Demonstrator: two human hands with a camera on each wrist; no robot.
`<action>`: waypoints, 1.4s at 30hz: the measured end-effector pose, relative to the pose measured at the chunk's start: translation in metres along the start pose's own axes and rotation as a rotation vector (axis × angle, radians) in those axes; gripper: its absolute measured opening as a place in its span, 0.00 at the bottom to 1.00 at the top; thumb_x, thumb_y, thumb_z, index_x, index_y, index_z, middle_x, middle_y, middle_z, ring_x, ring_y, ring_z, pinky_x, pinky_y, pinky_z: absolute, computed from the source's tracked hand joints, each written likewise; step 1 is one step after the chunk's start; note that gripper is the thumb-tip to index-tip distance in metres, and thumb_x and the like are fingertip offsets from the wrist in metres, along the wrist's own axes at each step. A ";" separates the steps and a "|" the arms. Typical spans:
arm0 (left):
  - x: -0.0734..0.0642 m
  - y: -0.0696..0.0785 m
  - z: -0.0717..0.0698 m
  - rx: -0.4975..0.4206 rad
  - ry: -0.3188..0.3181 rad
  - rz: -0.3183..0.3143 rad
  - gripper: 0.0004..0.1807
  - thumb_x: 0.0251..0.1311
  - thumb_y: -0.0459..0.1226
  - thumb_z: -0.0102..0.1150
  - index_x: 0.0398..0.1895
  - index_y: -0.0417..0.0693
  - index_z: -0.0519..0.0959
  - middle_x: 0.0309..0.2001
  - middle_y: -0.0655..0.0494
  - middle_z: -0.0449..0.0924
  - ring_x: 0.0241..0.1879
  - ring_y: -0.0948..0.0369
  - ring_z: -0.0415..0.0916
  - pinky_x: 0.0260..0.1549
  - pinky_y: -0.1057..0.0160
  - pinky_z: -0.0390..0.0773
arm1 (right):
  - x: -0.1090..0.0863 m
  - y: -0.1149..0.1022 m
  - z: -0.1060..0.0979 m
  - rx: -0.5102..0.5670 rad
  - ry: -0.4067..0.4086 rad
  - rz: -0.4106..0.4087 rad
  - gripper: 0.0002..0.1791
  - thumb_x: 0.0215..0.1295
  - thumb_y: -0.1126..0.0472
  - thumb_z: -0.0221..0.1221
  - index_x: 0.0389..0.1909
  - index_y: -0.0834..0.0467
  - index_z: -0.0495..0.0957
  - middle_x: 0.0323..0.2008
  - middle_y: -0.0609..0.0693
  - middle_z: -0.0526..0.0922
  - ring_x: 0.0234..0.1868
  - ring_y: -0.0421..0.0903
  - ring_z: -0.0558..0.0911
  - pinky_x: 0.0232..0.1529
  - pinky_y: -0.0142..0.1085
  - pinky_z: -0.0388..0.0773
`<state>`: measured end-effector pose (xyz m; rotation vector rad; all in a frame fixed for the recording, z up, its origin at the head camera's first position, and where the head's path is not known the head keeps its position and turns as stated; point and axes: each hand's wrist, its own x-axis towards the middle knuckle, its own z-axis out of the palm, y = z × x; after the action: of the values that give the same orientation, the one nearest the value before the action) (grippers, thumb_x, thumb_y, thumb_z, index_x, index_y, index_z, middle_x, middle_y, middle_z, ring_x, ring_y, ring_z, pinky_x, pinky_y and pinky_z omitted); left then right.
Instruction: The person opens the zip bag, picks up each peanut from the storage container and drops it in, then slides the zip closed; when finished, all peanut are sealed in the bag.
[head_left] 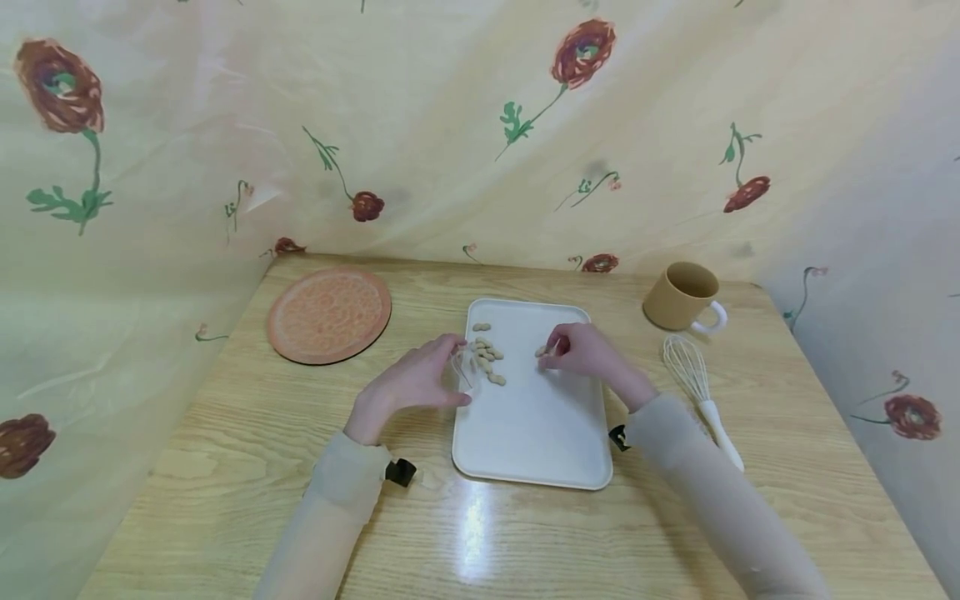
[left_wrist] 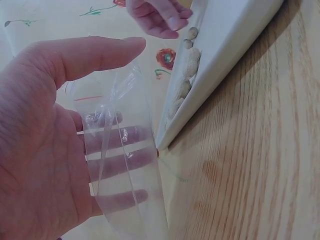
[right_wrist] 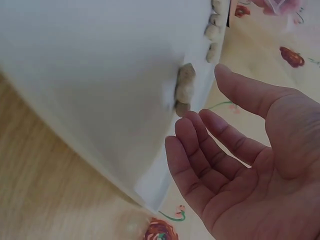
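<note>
My left hand holds a clear plastic zip bag at the left edge of the white tray. In the left wrist view its thumb lies across the bag's top, and the fingers show through the plastic. On the tray's left side lie several peanuts. Over the right part of the tray, my right hand has its fingertips right at a lone peanut. The right wrist view shows a gap between thumb and fingers, with nothing gripped.
An orange patterned round mat lies at the back left of the wooden table. A tan mug with a white handle stands at the back right. A whisk lies beside the right forearm.
</note>
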<state>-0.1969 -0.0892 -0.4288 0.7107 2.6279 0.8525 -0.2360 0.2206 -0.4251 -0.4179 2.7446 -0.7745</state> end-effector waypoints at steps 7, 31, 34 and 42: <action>0.000 0.000 -0.001 0.015 0.000 0.008 0.48 0.53 0.51 0.73 0.73 0.46 0.60 0.65 0.49 0.71 0.64 0.54 0.68 0.64 0.46 0.64 | -0.003 0.000 0.009 0.009 -0.026 0.060 0.13 0.59 0.57 0.71 0.38 0.60 0.80 0.29 0.51 0.80 0.31 0.48 0.75 0.35 0.38 0.74; 0.000 0.001 0.001 0.010 -0.024 0.008 0.47 0.54 0.49 0.73 0.73 0.46 0.60 0.66 0.49 0.70 0.67 0.53 0.65 0.69 0.40 0.53 | -0.004 -0.008 0.013 0.000 -0.020 0.154 0.13 0.60 0.58 0.70 0.39 0.62 0.80 0.33 0.53 0.82 0.33 0.49 0.77 0.37 0.39 0.76; 0.001 0.000 0.002 0.010 -0.031 0.008 0.47 0.54 0.49 0.73 0.73 0.46 0.60 0.66 0.49 0.70 0.67 0.53 0.65 0.69 0.41 0.53 | -0.004 -0.007 0.014 0.006 -0.025 0.160 0.13 0.59 0.58 0.70 0.38 0.61 0.80 0.33 0.53 0.82 0.32 0.49 0.77 0.37 0.39 0.76; 0.001 -0.001 0.003 0.020 -0.044 0.009 0.47 0.54 0.50 0.73 0.73 0.47 0.59 0.66 0.50 0.70 0.67 0.54 0.65 0.68 0.41 0.55 | -0.006 -0.011 0.017 0.012 -0.020 0.112 0.14 0.56 0.56 0.71 0.35 0.61 0.80 0.30 0.52 0.81 0.30 0.47 0.76 0.33 0.37 0.74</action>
<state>-0.1970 -0.0881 -0.4324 0.7379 2.5995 0.8046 -0.2233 0.2060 -0.4320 -0.2652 2.7171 -0.7535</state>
